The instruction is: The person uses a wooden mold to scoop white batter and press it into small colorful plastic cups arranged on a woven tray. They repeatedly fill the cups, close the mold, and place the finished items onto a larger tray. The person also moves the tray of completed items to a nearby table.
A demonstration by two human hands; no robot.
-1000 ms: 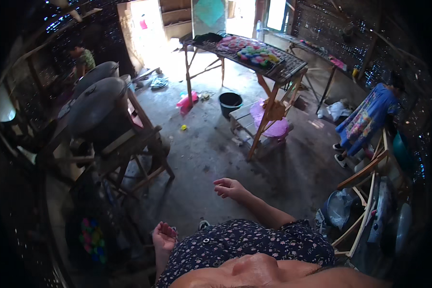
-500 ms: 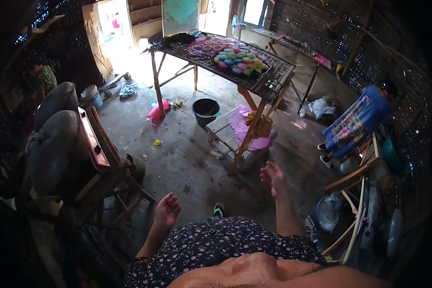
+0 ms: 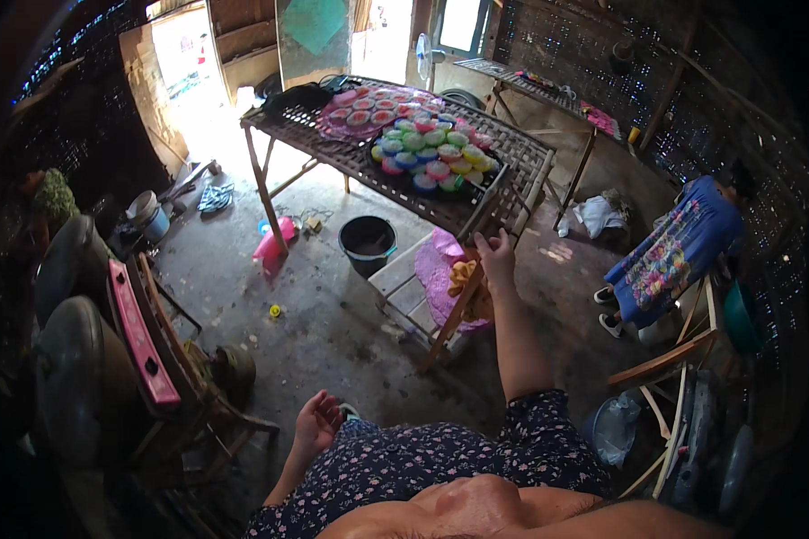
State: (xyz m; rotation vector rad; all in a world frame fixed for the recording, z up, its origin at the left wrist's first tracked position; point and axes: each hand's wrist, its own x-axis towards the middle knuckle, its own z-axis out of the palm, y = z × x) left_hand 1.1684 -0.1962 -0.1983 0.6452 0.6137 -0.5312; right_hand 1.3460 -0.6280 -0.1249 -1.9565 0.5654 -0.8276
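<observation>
My right hand (image 3: 496,258) is stretched forward, fingers spread, at the near corner of a slatted bamboo table (image 3: 503,202). It touches or hovers just over the table's corner leg; which one I cannot tell. On the table lie round trays (image 3: 427,153) filled with several small coloured cups. My left hand (image 3: 317,422) hangs low near my dark flowered dress, loosely curled and holding nothing. A low wooden stool with pink cloth (image 3: 433,274) stands under the table corner, just left of my right hand.
A black bucket (image 3: 368,242) sits under the table. A person in a blue flowered garment (image 3: 670,256) sits at the right. Big dark pots (image 3: 76,377) on a wooden frame stand at the left, with a pink board (image 3: 139,332). A second table (image 3: 548,90) runs along the back wall.
The view has swung toward the table, which is closer now. My right hand has reached forward from open air to the table's near corner. My left hand stays low by my dress.
</observation>
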